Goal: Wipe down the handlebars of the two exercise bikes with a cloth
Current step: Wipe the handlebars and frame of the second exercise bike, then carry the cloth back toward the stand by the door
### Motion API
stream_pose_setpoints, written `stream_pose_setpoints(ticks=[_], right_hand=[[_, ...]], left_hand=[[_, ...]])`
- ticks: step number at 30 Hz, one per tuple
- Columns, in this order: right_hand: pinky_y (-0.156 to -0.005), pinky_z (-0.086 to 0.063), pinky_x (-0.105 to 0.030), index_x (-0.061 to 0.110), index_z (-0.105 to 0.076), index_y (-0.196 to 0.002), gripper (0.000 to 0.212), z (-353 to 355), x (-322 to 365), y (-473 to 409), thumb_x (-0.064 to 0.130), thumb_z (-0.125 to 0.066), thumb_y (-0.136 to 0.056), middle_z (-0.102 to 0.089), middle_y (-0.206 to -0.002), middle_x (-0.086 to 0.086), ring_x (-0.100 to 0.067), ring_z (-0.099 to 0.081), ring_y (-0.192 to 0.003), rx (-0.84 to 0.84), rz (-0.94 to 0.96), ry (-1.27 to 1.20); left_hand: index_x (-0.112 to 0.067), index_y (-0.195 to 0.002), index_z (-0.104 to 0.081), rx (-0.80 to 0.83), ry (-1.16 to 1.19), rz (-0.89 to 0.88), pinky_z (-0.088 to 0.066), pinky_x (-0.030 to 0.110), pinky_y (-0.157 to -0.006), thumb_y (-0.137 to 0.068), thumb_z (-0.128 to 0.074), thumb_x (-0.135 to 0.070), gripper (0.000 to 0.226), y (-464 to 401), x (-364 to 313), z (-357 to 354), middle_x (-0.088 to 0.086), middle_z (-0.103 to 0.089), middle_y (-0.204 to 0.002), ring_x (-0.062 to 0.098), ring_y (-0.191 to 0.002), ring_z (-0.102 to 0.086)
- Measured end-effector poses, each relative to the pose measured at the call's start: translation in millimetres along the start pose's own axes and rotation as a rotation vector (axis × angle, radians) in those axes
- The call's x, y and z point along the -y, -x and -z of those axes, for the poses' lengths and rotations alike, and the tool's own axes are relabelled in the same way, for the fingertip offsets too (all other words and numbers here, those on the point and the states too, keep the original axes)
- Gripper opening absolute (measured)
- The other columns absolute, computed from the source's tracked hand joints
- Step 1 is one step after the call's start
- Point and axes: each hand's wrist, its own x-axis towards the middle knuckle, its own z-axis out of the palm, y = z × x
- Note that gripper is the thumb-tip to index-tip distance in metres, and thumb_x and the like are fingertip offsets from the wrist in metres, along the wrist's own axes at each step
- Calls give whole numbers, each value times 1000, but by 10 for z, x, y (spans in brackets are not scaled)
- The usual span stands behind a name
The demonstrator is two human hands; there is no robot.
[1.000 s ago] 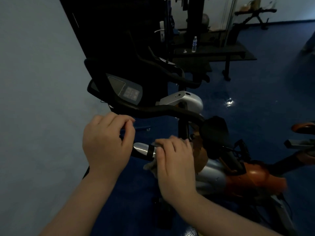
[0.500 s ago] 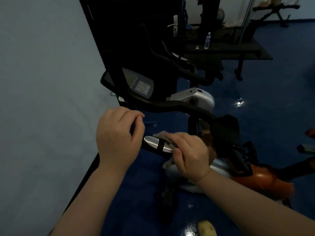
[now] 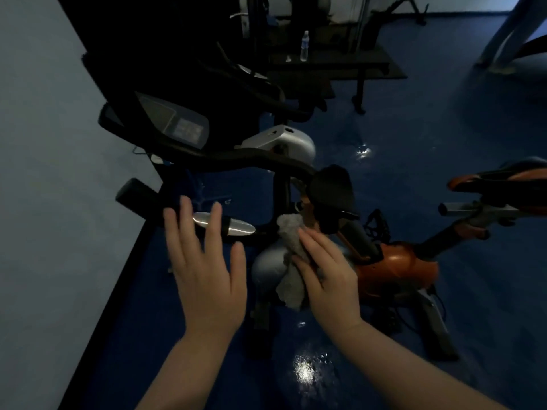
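Head view: the left hand [image 3: 207, 276] is spread flat, fingers apart, holding nothing, just in front of the near handlebar [image 3: 165, 207] whose silver sensor plate [image 3: 225, 224] shows between its fingertips. To its right, the right hand [image 3: 325, 276] pinches a grey cloth [image 3: 291, 261] between thumb and fingers, the cloth bunched by the bike's stem and hanging below the palm. Beyond both hands sit the console [image 3: 174, 122] and a second bike's handlebar [image 3: 260, 84].
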Motion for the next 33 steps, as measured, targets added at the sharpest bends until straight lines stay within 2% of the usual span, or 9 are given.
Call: stream_pose_setpoints(ticks=[5,8,12,15,17,22,25,30,33], right_hand=[[-98,-41,-13,26,-63,-120,39,256,-313,490,12,-69,-84,-61,-119,16,3,-54,-112,250,-211,-141],[-88,-42,-6,32,-65,-114,35,494,-558,840,16,-71,-83,-62,-107,22,4,-58,-102,356,-371,-147],[-82,-37,-2,31,-63,-120,36,1012,-976,1278,22,-68,-85,-63,-113,14,1,-56,-101,446,-550,-3],[-85,-43,-14,30,-63,-119,35,1476,-1273,1572,22,-67,-85,-64,-115,9,-4,-57,-101,523,-658,59],[-85,-46,-18,32,-64,-117,34,1814,-1451,1755,24,-67,-84,-66,-113,11,-5,-59,-100,544,-738,87],[-84,-46,-18,34,-64,-116,34,2661,-1849,2283,26,-68,-83,-67,-112,13,-5,-60,-98,477,-929,160],[-81,-46,-18,33,-65,-115,33,3031,-1982,2539,25,-68,-82,-68,-109,12,-5,-61,-97,395,-1016,187],[-80,-45,-17,33,-64,-116,35,3362,-2127,2699,27,-68,-82,-67,-108,15,-4,-60,-95,262,-1121,161],[-72,-43,-10,34,-64,-114,32,3503,-2275,2680,26,-66,-83,-65,-99,21,5,-56,-86,191,-1145,120]], left_hand=[[-23,-150,-20,166,5,9,11,18,-116,-92,-45,-34,64,437,-275,-198,2,6,-161,24,-148,8],[-25,-150,-17,309,45,-5,-3,25,-117,-94,-49,-29,64,782,-533,-401,-3,5,-161,17,-148,0],[-28,-144,-31,592,150,24,-21,23,-113,-95,-48,-30,52,1297,-910,-772,-21,-15,-152,2,-141,-18],[-27,-134,-47,756,173,42,-36,24,-106,-95,-48,-29,40,1591,-1190,-1055,-18,-33,-147,3,-130,-38],[-26,-128,-53,835,191,32,-37,22,-103,-95,-48,-27,34,1744,-1392,-1224,-16,-43,-139,4,-125,-44],[-24,-124,-56,1019,217,-41,-36,17,-96,-95,-48,-24,30,2129,-1903,-1667,-14,-46,-133,-1,-114,-44],[-26,-125,-55,1135,213,-85,-36,19,-97,-95,-48,-26,31,2305,-2210,-1857,-15,-46,-134,1,-118,-45],[-29,-124,-54,1288,215,-182,-41,22,-92,-92,-50,-29,31,2382,-2606,-2167,-16,-50,-130,3,-113,-50],[-31,-125,-53,1370,203,-217,-44,26,-96,-93,-49,-30,31,2337,-2825,-2458,-17,-50,-129,3,-113,-49]])
